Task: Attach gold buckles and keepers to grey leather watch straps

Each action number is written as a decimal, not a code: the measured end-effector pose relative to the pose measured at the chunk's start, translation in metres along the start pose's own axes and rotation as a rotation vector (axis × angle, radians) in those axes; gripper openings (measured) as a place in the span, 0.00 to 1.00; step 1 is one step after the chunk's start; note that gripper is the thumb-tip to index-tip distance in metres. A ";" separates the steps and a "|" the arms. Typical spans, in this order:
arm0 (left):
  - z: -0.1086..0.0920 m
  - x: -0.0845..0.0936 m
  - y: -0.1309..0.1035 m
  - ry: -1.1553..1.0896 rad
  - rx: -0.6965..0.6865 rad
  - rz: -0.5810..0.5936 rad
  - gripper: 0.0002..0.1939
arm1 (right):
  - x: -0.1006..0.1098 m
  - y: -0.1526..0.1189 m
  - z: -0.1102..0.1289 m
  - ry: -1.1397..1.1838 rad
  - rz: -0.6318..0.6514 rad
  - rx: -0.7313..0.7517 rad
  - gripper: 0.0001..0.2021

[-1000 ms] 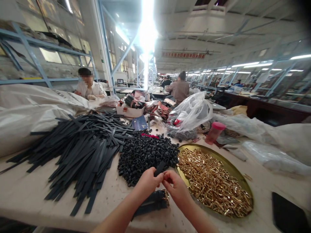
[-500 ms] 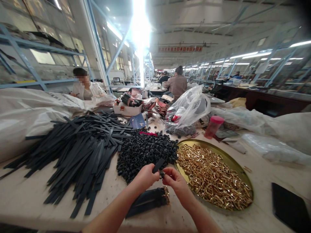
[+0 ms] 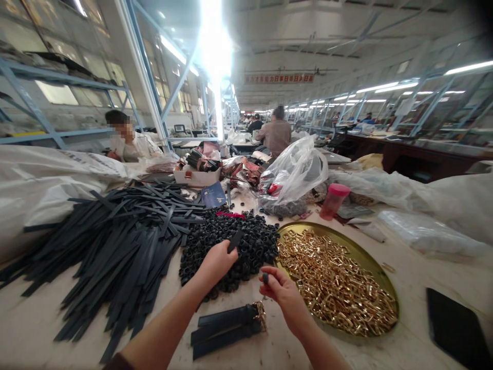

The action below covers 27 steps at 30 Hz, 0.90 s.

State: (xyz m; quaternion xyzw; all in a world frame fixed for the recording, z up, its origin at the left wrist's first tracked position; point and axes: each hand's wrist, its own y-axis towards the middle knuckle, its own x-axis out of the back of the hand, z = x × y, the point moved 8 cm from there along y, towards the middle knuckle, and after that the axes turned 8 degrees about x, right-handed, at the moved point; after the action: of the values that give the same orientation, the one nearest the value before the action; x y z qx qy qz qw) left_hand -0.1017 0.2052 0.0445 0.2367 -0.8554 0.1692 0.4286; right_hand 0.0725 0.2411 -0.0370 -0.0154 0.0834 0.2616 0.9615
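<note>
Meanwhile, at a cluttered pale worktable [image 3: 269,356], a left hand [image 3: 219,261] closes its fingers around a flat, dark leather-like strap [image 3: 235,240], one end jutting over a heap of small, black ring-shaped loops [image 3: 215,231]. Apart from it, the right hand [image 3: 287,293] pinches a single small dark piece [image 3: 265,278], apparently one such loop, between thumb and fingers; whether the fingertips hold anything more is unclear.

Long, dark, flat strips [image 3: 127,246] fan out to the left. On the right, a round gold-coloured metal tray [image 3: 360,250] bears a mound of shiny gold metal buckles [image 3: 335,280]. Nearer the worker, between the forearms, lie dark straps with gold buckles [image 3: 227,324] at their right ends.

The step in hand appears to be small-part handling, strap and loop held separately. Joining them would call for a steady left grip, the opening turned towards the strap's end, and the two lined up squarely.
</note>
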 end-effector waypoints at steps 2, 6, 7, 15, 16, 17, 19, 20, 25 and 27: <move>0.003 0.011 0.007 -0.065 0.008 -0.005 0.12 | -0.003 -0.004 -0.005 0.206 -0.011 -0.119 0.16; 0.007 -0.005 -0.020 -0.200 0.018 0.143 0.15 | -0.011 -0.014 -0.007 0.404 -0.011 -0.258 0.17; 0.007 -0.015 -0.033 -0.231 0.027 0.211 0.15 | -0.013 -0.016 -0.006 0.406 0.005 -0.267 0.17; 0.006 -0.068 -0.124 -0.746 0.267 0.607 0.14 | -0.015 -0.043 0.003 0.283 0.119 -0.185 0.19; 0.005 -0.071 -0.131 -0.857 0.318 0.660 0.15 | -0.015 -0.047 0.003 0.267 0.125 -0.187 0.18; 0.005 -0.073 -0.138 -0.943 0.364 0.702 0.15 | -0.015 -0.050 0.003 0.250 0.129 -0.191 0.17; 0.006 -0.076 -0.149 -1.051 0.439 0.743 0.14 | -0.017 -0.057 0.002 0.252 0.144 -0.212 0.13; 0.008 -0.077 -0.153 -1.079 0.463 0.744 0.14 | -0.019 -0.060 0.001 0.274 0.156 -0.228 0.12; 0.018 -0.083 -0.165 -1.052 0.474 0.735 0.12 | -0.033 -0.069 -0.005 0.346 0.249 -0.276 0.11; 0.026 -0.084 -0.164 -0.903 0.407 0.683 0.12 | -0.032 -0.069 -0.009 0.303 0.228 -0.279 0.12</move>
State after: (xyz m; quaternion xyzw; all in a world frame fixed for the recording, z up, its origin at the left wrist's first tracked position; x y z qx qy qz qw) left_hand 0.0149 0.0780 -0.0243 0.0743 -0.9310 0.3402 -0.1096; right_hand 0.0787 0.1650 -0.0419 -0.1779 0.1912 0.3720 0.8907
